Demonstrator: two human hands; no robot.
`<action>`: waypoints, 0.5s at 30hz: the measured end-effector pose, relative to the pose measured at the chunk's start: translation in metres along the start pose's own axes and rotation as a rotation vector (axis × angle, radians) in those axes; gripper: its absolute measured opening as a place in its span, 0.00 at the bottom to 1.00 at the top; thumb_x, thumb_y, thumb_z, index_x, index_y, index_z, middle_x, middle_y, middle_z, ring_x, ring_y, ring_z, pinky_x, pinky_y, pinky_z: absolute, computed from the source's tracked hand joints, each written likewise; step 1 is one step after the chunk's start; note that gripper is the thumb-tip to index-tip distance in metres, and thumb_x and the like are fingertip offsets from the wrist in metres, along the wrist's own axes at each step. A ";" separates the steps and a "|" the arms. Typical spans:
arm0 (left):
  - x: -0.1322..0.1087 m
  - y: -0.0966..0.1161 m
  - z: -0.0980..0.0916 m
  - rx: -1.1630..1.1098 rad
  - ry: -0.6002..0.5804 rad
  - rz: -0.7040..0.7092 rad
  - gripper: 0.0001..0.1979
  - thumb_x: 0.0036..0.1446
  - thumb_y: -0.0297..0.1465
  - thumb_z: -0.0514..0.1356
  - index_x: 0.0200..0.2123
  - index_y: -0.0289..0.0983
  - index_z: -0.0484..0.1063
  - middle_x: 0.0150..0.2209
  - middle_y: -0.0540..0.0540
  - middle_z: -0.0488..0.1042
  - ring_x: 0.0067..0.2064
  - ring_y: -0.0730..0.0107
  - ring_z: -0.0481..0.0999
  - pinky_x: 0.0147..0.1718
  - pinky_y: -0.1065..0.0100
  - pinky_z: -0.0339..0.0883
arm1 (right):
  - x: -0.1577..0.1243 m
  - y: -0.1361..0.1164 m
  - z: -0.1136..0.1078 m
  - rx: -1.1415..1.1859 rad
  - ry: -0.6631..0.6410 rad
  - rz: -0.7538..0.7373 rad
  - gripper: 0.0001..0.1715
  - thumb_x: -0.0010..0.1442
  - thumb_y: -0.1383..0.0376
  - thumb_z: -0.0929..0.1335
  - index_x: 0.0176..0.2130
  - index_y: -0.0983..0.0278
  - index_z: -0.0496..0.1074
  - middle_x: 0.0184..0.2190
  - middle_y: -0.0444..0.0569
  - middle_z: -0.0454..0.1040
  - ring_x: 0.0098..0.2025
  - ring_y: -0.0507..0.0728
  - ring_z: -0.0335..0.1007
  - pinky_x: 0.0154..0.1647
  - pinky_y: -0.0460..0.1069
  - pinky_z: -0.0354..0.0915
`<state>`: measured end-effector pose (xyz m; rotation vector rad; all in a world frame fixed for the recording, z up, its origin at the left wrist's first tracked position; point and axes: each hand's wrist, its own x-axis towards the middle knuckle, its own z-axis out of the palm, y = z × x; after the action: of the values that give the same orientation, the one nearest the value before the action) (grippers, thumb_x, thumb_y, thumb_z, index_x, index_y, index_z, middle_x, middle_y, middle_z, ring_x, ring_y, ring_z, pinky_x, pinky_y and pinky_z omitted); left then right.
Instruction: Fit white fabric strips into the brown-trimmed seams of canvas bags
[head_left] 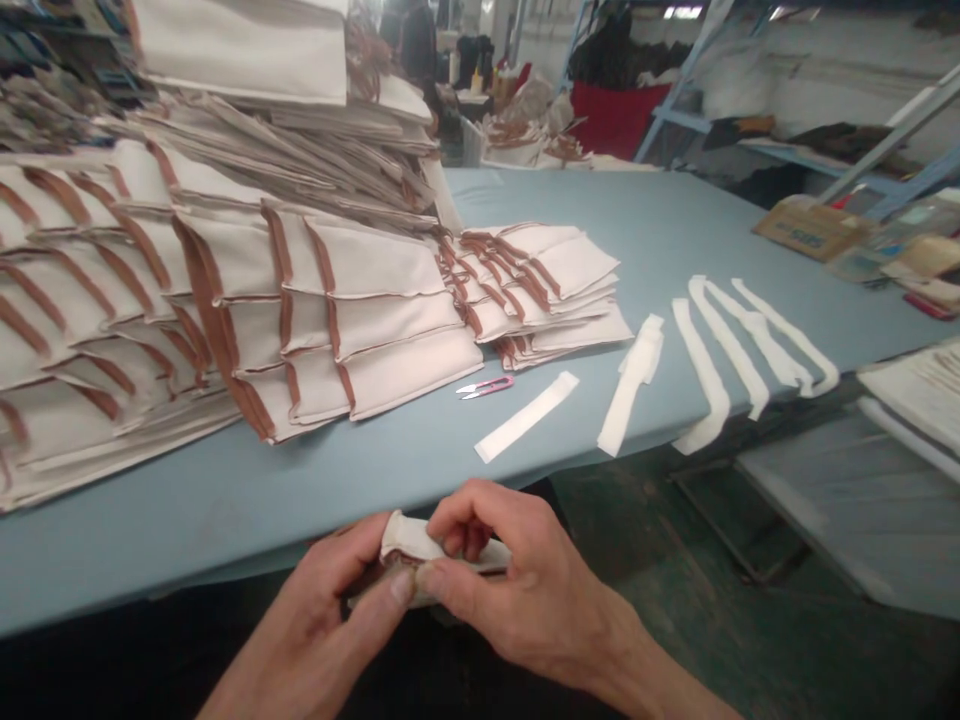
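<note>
Blue tabletop (247, 525) beyond; canvas (409, 545) between hands (330, 590) (532, 600)

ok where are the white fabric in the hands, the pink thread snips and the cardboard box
white fabric piece (409, 541), head view, on its top edge
pink thread snips (493, 386), head view, on the pink handle
cardboard box (808, 228), head view, on its top

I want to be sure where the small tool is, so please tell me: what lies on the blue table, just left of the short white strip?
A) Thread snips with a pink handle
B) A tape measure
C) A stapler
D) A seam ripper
A: the thread snips lie on the blue table, with open-looking metal blades and a pink handle, beside the white fabric strip.
</note>
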<state>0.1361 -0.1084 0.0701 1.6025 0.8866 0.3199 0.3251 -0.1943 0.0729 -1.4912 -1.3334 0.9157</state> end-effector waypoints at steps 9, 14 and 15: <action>-0.004 -0.001 -0.003 0.098 -0.040 0.070 0.16 0.65 0.46 0.62 0.37 0.43 0.85 0.35 0.46 0.82 0.41 0.53 0.79 0.41 0.67 0.73 | 0.009 0.001 -0.006 0.153 -0.183 0.217 0.10 0.61 0.60 0.73 0.34 0.63 0.71 0.25 0.39 0.69 0.28 0.50 0.63 0.29 0.45 0.60; 0.001 -0.012 0.000 0.115 -0.079 0.059 0.18 0.68 0.43 0.58 0.30 0.40 0.77 0.29 0.49 0.76 0.30 0.65 0.72 0.29 0.70 0.64 | 0.012 0.005 -0.002 0.134 -0.220 0.246 0.09 0.63 0.61 0.71 0.33 0.63 0.72 0.25 0.39 0.68 0.29 0.50 0.62 0.29 0.44 0.59; 0.001 -0.014 0.000 0.109 -0.060 0.052 0.17 0.68 0.43 0.58 0.31 0.40 0.78 0.29 0.49 0.77 0.30 0.65 0.72 0.29 0.71 0.64 | 0.013 0.005 -0.001 0.130 -0.230 0.254 0.08 0.63 0.62 0.71 0.33 0.63 0.72 0.26 0.39 0.69 0.29 0.50 0.62 0.29 0.44 0.59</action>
<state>0.1317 -0.1081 0.0570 1.7294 0.8295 0.2618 0.3297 -0.1820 0.0686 -1.5100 -1.2349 1.3449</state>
